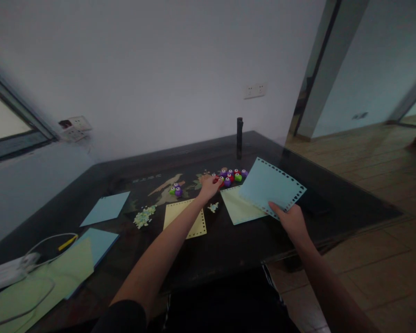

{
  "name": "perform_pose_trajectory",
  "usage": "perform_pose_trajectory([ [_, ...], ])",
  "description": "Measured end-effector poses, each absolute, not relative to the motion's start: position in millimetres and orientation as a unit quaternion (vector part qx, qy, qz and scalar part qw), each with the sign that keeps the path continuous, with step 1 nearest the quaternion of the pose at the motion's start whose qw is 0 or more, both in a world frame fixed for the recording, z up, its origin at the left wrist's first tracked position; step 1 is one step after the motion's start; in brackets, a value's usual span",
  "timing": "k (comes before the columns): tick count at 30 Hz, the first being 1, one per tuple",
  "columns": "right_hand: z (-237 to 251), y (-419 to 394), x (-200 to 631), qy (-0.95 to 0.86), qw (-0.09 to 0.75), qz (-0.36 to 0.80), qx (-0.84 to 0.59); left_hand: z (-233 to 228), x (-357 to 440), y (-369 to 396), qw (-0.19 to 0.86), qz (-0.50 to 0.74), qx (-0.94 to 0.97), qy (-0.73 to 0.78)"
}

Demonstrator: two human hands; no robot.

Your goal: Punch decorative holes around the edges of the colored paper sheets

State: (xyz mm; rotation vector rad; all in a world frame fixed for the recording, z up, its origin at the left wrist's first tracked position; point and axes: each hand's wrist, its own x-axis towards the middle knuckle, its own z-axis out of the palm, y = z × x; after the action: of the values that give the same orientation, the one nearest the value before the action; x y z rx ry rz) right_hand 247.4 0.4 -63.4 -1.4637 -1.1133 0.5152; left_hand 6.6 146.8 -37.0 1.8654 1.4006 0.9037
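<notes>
My left hand reaches across the table, its fingers closed round a small red toy with a white eye on top, partly hidden by the fingers. Right beside it is a cluster of similar eyed toys in purple, red and green. My right hand grips a light blue loose-leaf sheet by its near edge, thumb on top. The sheet is tilted and covers part of a pale green punched sheet on the table. Under my left forearm lies a yellow punched sheet.
A few eyed toys and a pile of jigsaw pieces sit left of centre; more pieces lie between the sheets. Blue paper, green paper and a white power strip with cable occupy the left. A black cylinder stands behind.
</notes>
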Motion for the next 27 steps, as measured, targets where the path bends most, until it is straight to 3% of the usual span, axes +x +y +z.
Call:
perform_pose_trajectory([
  [13,-66,0,247,-0.482,0.576,0.21,-0.626,-33,8,169,0.212,0.283,0.733,0.581],
  [27,-66,-1,246,-0.491,0.562,0.207,-0.633,-43,13,175,0.185,0.224,0.758,0.584],
])
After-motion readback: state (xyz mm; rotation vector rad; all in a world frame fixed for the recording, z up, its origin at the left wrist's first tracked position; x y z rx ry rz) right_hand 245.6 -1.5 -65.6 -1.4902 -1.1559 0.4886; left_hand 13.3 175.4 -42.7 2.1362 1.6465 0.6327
